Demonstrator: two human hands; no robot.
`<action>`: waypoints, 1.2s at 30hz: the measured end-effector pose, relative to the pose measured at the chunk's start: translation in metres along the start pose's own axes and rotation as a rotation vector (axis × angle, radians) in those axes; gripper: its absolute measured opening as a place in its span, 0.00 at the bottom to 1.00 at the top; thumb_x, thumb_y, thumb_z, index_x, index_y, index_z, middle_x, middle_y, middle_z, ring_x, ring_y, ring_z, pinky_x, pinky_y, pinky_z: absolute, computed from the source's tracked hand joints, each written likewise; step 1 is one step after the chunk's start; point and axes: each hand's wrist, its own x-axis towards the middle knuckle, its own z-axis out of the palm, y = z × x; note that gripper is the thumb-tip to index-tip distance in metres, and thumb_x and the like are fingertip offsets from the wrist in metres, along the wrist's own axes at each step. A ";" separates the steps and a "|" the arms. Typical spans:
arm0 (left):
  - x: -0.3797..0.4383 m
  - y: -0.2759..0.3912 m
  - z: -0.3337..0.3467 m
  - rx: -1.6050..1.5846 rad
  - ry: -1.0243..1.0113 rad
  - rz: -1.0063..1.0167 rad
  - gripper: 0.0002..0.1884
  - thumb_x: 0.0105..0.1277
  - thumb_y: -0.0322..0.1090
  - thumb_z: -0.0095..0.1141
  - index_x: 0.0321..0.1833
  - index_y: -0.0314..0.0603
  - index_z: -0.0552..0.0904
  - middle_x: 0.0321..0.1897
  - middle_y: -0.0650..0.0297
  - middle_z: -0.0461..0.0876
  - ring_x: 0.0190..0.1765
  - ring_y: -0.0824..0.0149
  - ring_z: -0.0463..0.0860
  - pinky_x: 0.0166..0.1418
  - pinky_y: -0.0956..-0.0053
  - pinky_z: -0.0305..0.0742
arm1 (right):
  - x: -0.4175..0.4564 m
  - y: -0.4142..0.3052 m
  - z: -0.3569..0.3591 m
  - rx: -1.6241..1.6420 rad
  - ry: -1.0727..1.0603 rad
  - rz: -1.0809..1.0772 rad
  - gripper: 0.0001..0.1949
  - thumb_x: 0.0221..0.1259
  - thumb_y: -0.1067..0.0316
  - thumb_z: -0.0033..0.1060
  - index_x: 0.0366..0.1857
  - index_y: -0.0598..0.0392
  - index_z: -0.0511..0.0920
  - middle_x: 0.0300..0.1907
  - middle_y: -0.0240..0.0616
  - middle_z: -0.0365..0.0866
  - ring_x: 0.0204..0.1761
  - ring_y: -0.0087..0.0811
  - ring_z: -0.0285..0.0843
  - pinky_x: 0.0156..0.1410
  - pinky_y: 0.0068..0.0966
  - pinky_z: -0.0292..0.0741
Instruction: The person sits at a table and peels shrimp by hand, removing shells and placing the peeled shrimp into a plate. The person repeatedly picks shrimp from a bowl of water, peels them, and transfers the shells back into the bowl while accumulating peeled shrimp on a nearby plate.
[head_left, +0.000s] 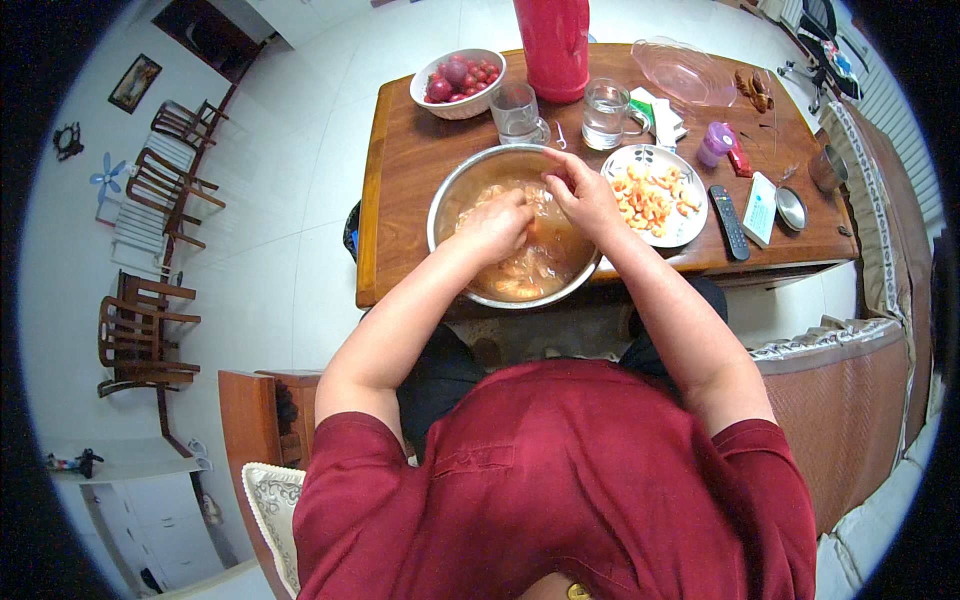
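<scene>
A steel basin (442, 206) stands at the near edge of the wooden table, holding cloudy water and shrimp (521, 287). My left hand (499, 225) reaches into the basin, its fingertips low among the shrimp and partly hidden; whether it grips one cannot be told. Over the basin's right side is my right hand (581, 187), thumb and fingers bent near the far rim; nothing can be made out between them. Just right of the basin, a white patterned plate (686, 225) carries peeled shrimp (645, 199).
Behind the basin stand two glass mugs (516, 112), (604, 116), a red thermos (553, 52) and a bowl of red fruit (457, 110). Right of the plate lie a remote control (729, 223), a white box (760, 210), a metal lid (791, 208) and a purple-lidded jar (715, 144).
</scene>
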 end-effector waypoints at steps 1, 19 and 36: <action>-0.005 -0.004 -0.004 -0.014 0.072 0.053 0.12 0.60 0.36 0.53 0.41 0.35 0.79 0.40 0.46 0.80 0.46 0.49 0.80 0.51 0.59 0.73 | 0.000 -0.002 0.000 -0.020 0.000 -0.002 0.19 0.59 0.69 0.57 0.56 0.51 0.74 0.38 0.43 0.83 0.39 0.33 0.83 0.47 0.28 0.78; -0.031 -0.034 -0.026 -1.344 0.105 -0.353 0.10 0.63 0.30 0.57 0.46 0.39 0.76 0.35 0.64 0.81 0.34 0.76 0.81 0.34 0.85 0.75 | 0.005 -0.006 0.008 0.006 -0.178 0.286 0.17 0.61 0.53 0.57 0.42 0.56 0.81 0.35 0.41 0.83 0.37 0.30 0.80 0.46 0.26 0.74; -0.038 -0.031 -0.006 -1.312 0.214 -0.277 0.11 0.63 0.34 0.57 0.43 0.33 0.82 0.39 0.60 0.84 0.40 0.70 0.82 0.45 0.77 0.77 | -0.006 -0.023 0.038 0.417 -0.401 0.595 0.11 0.57 0.64 0.64 0.41 0.57 0.79 0.35 0.31 0.81 0.36 0.20 0.77 0.42 0.17 0.73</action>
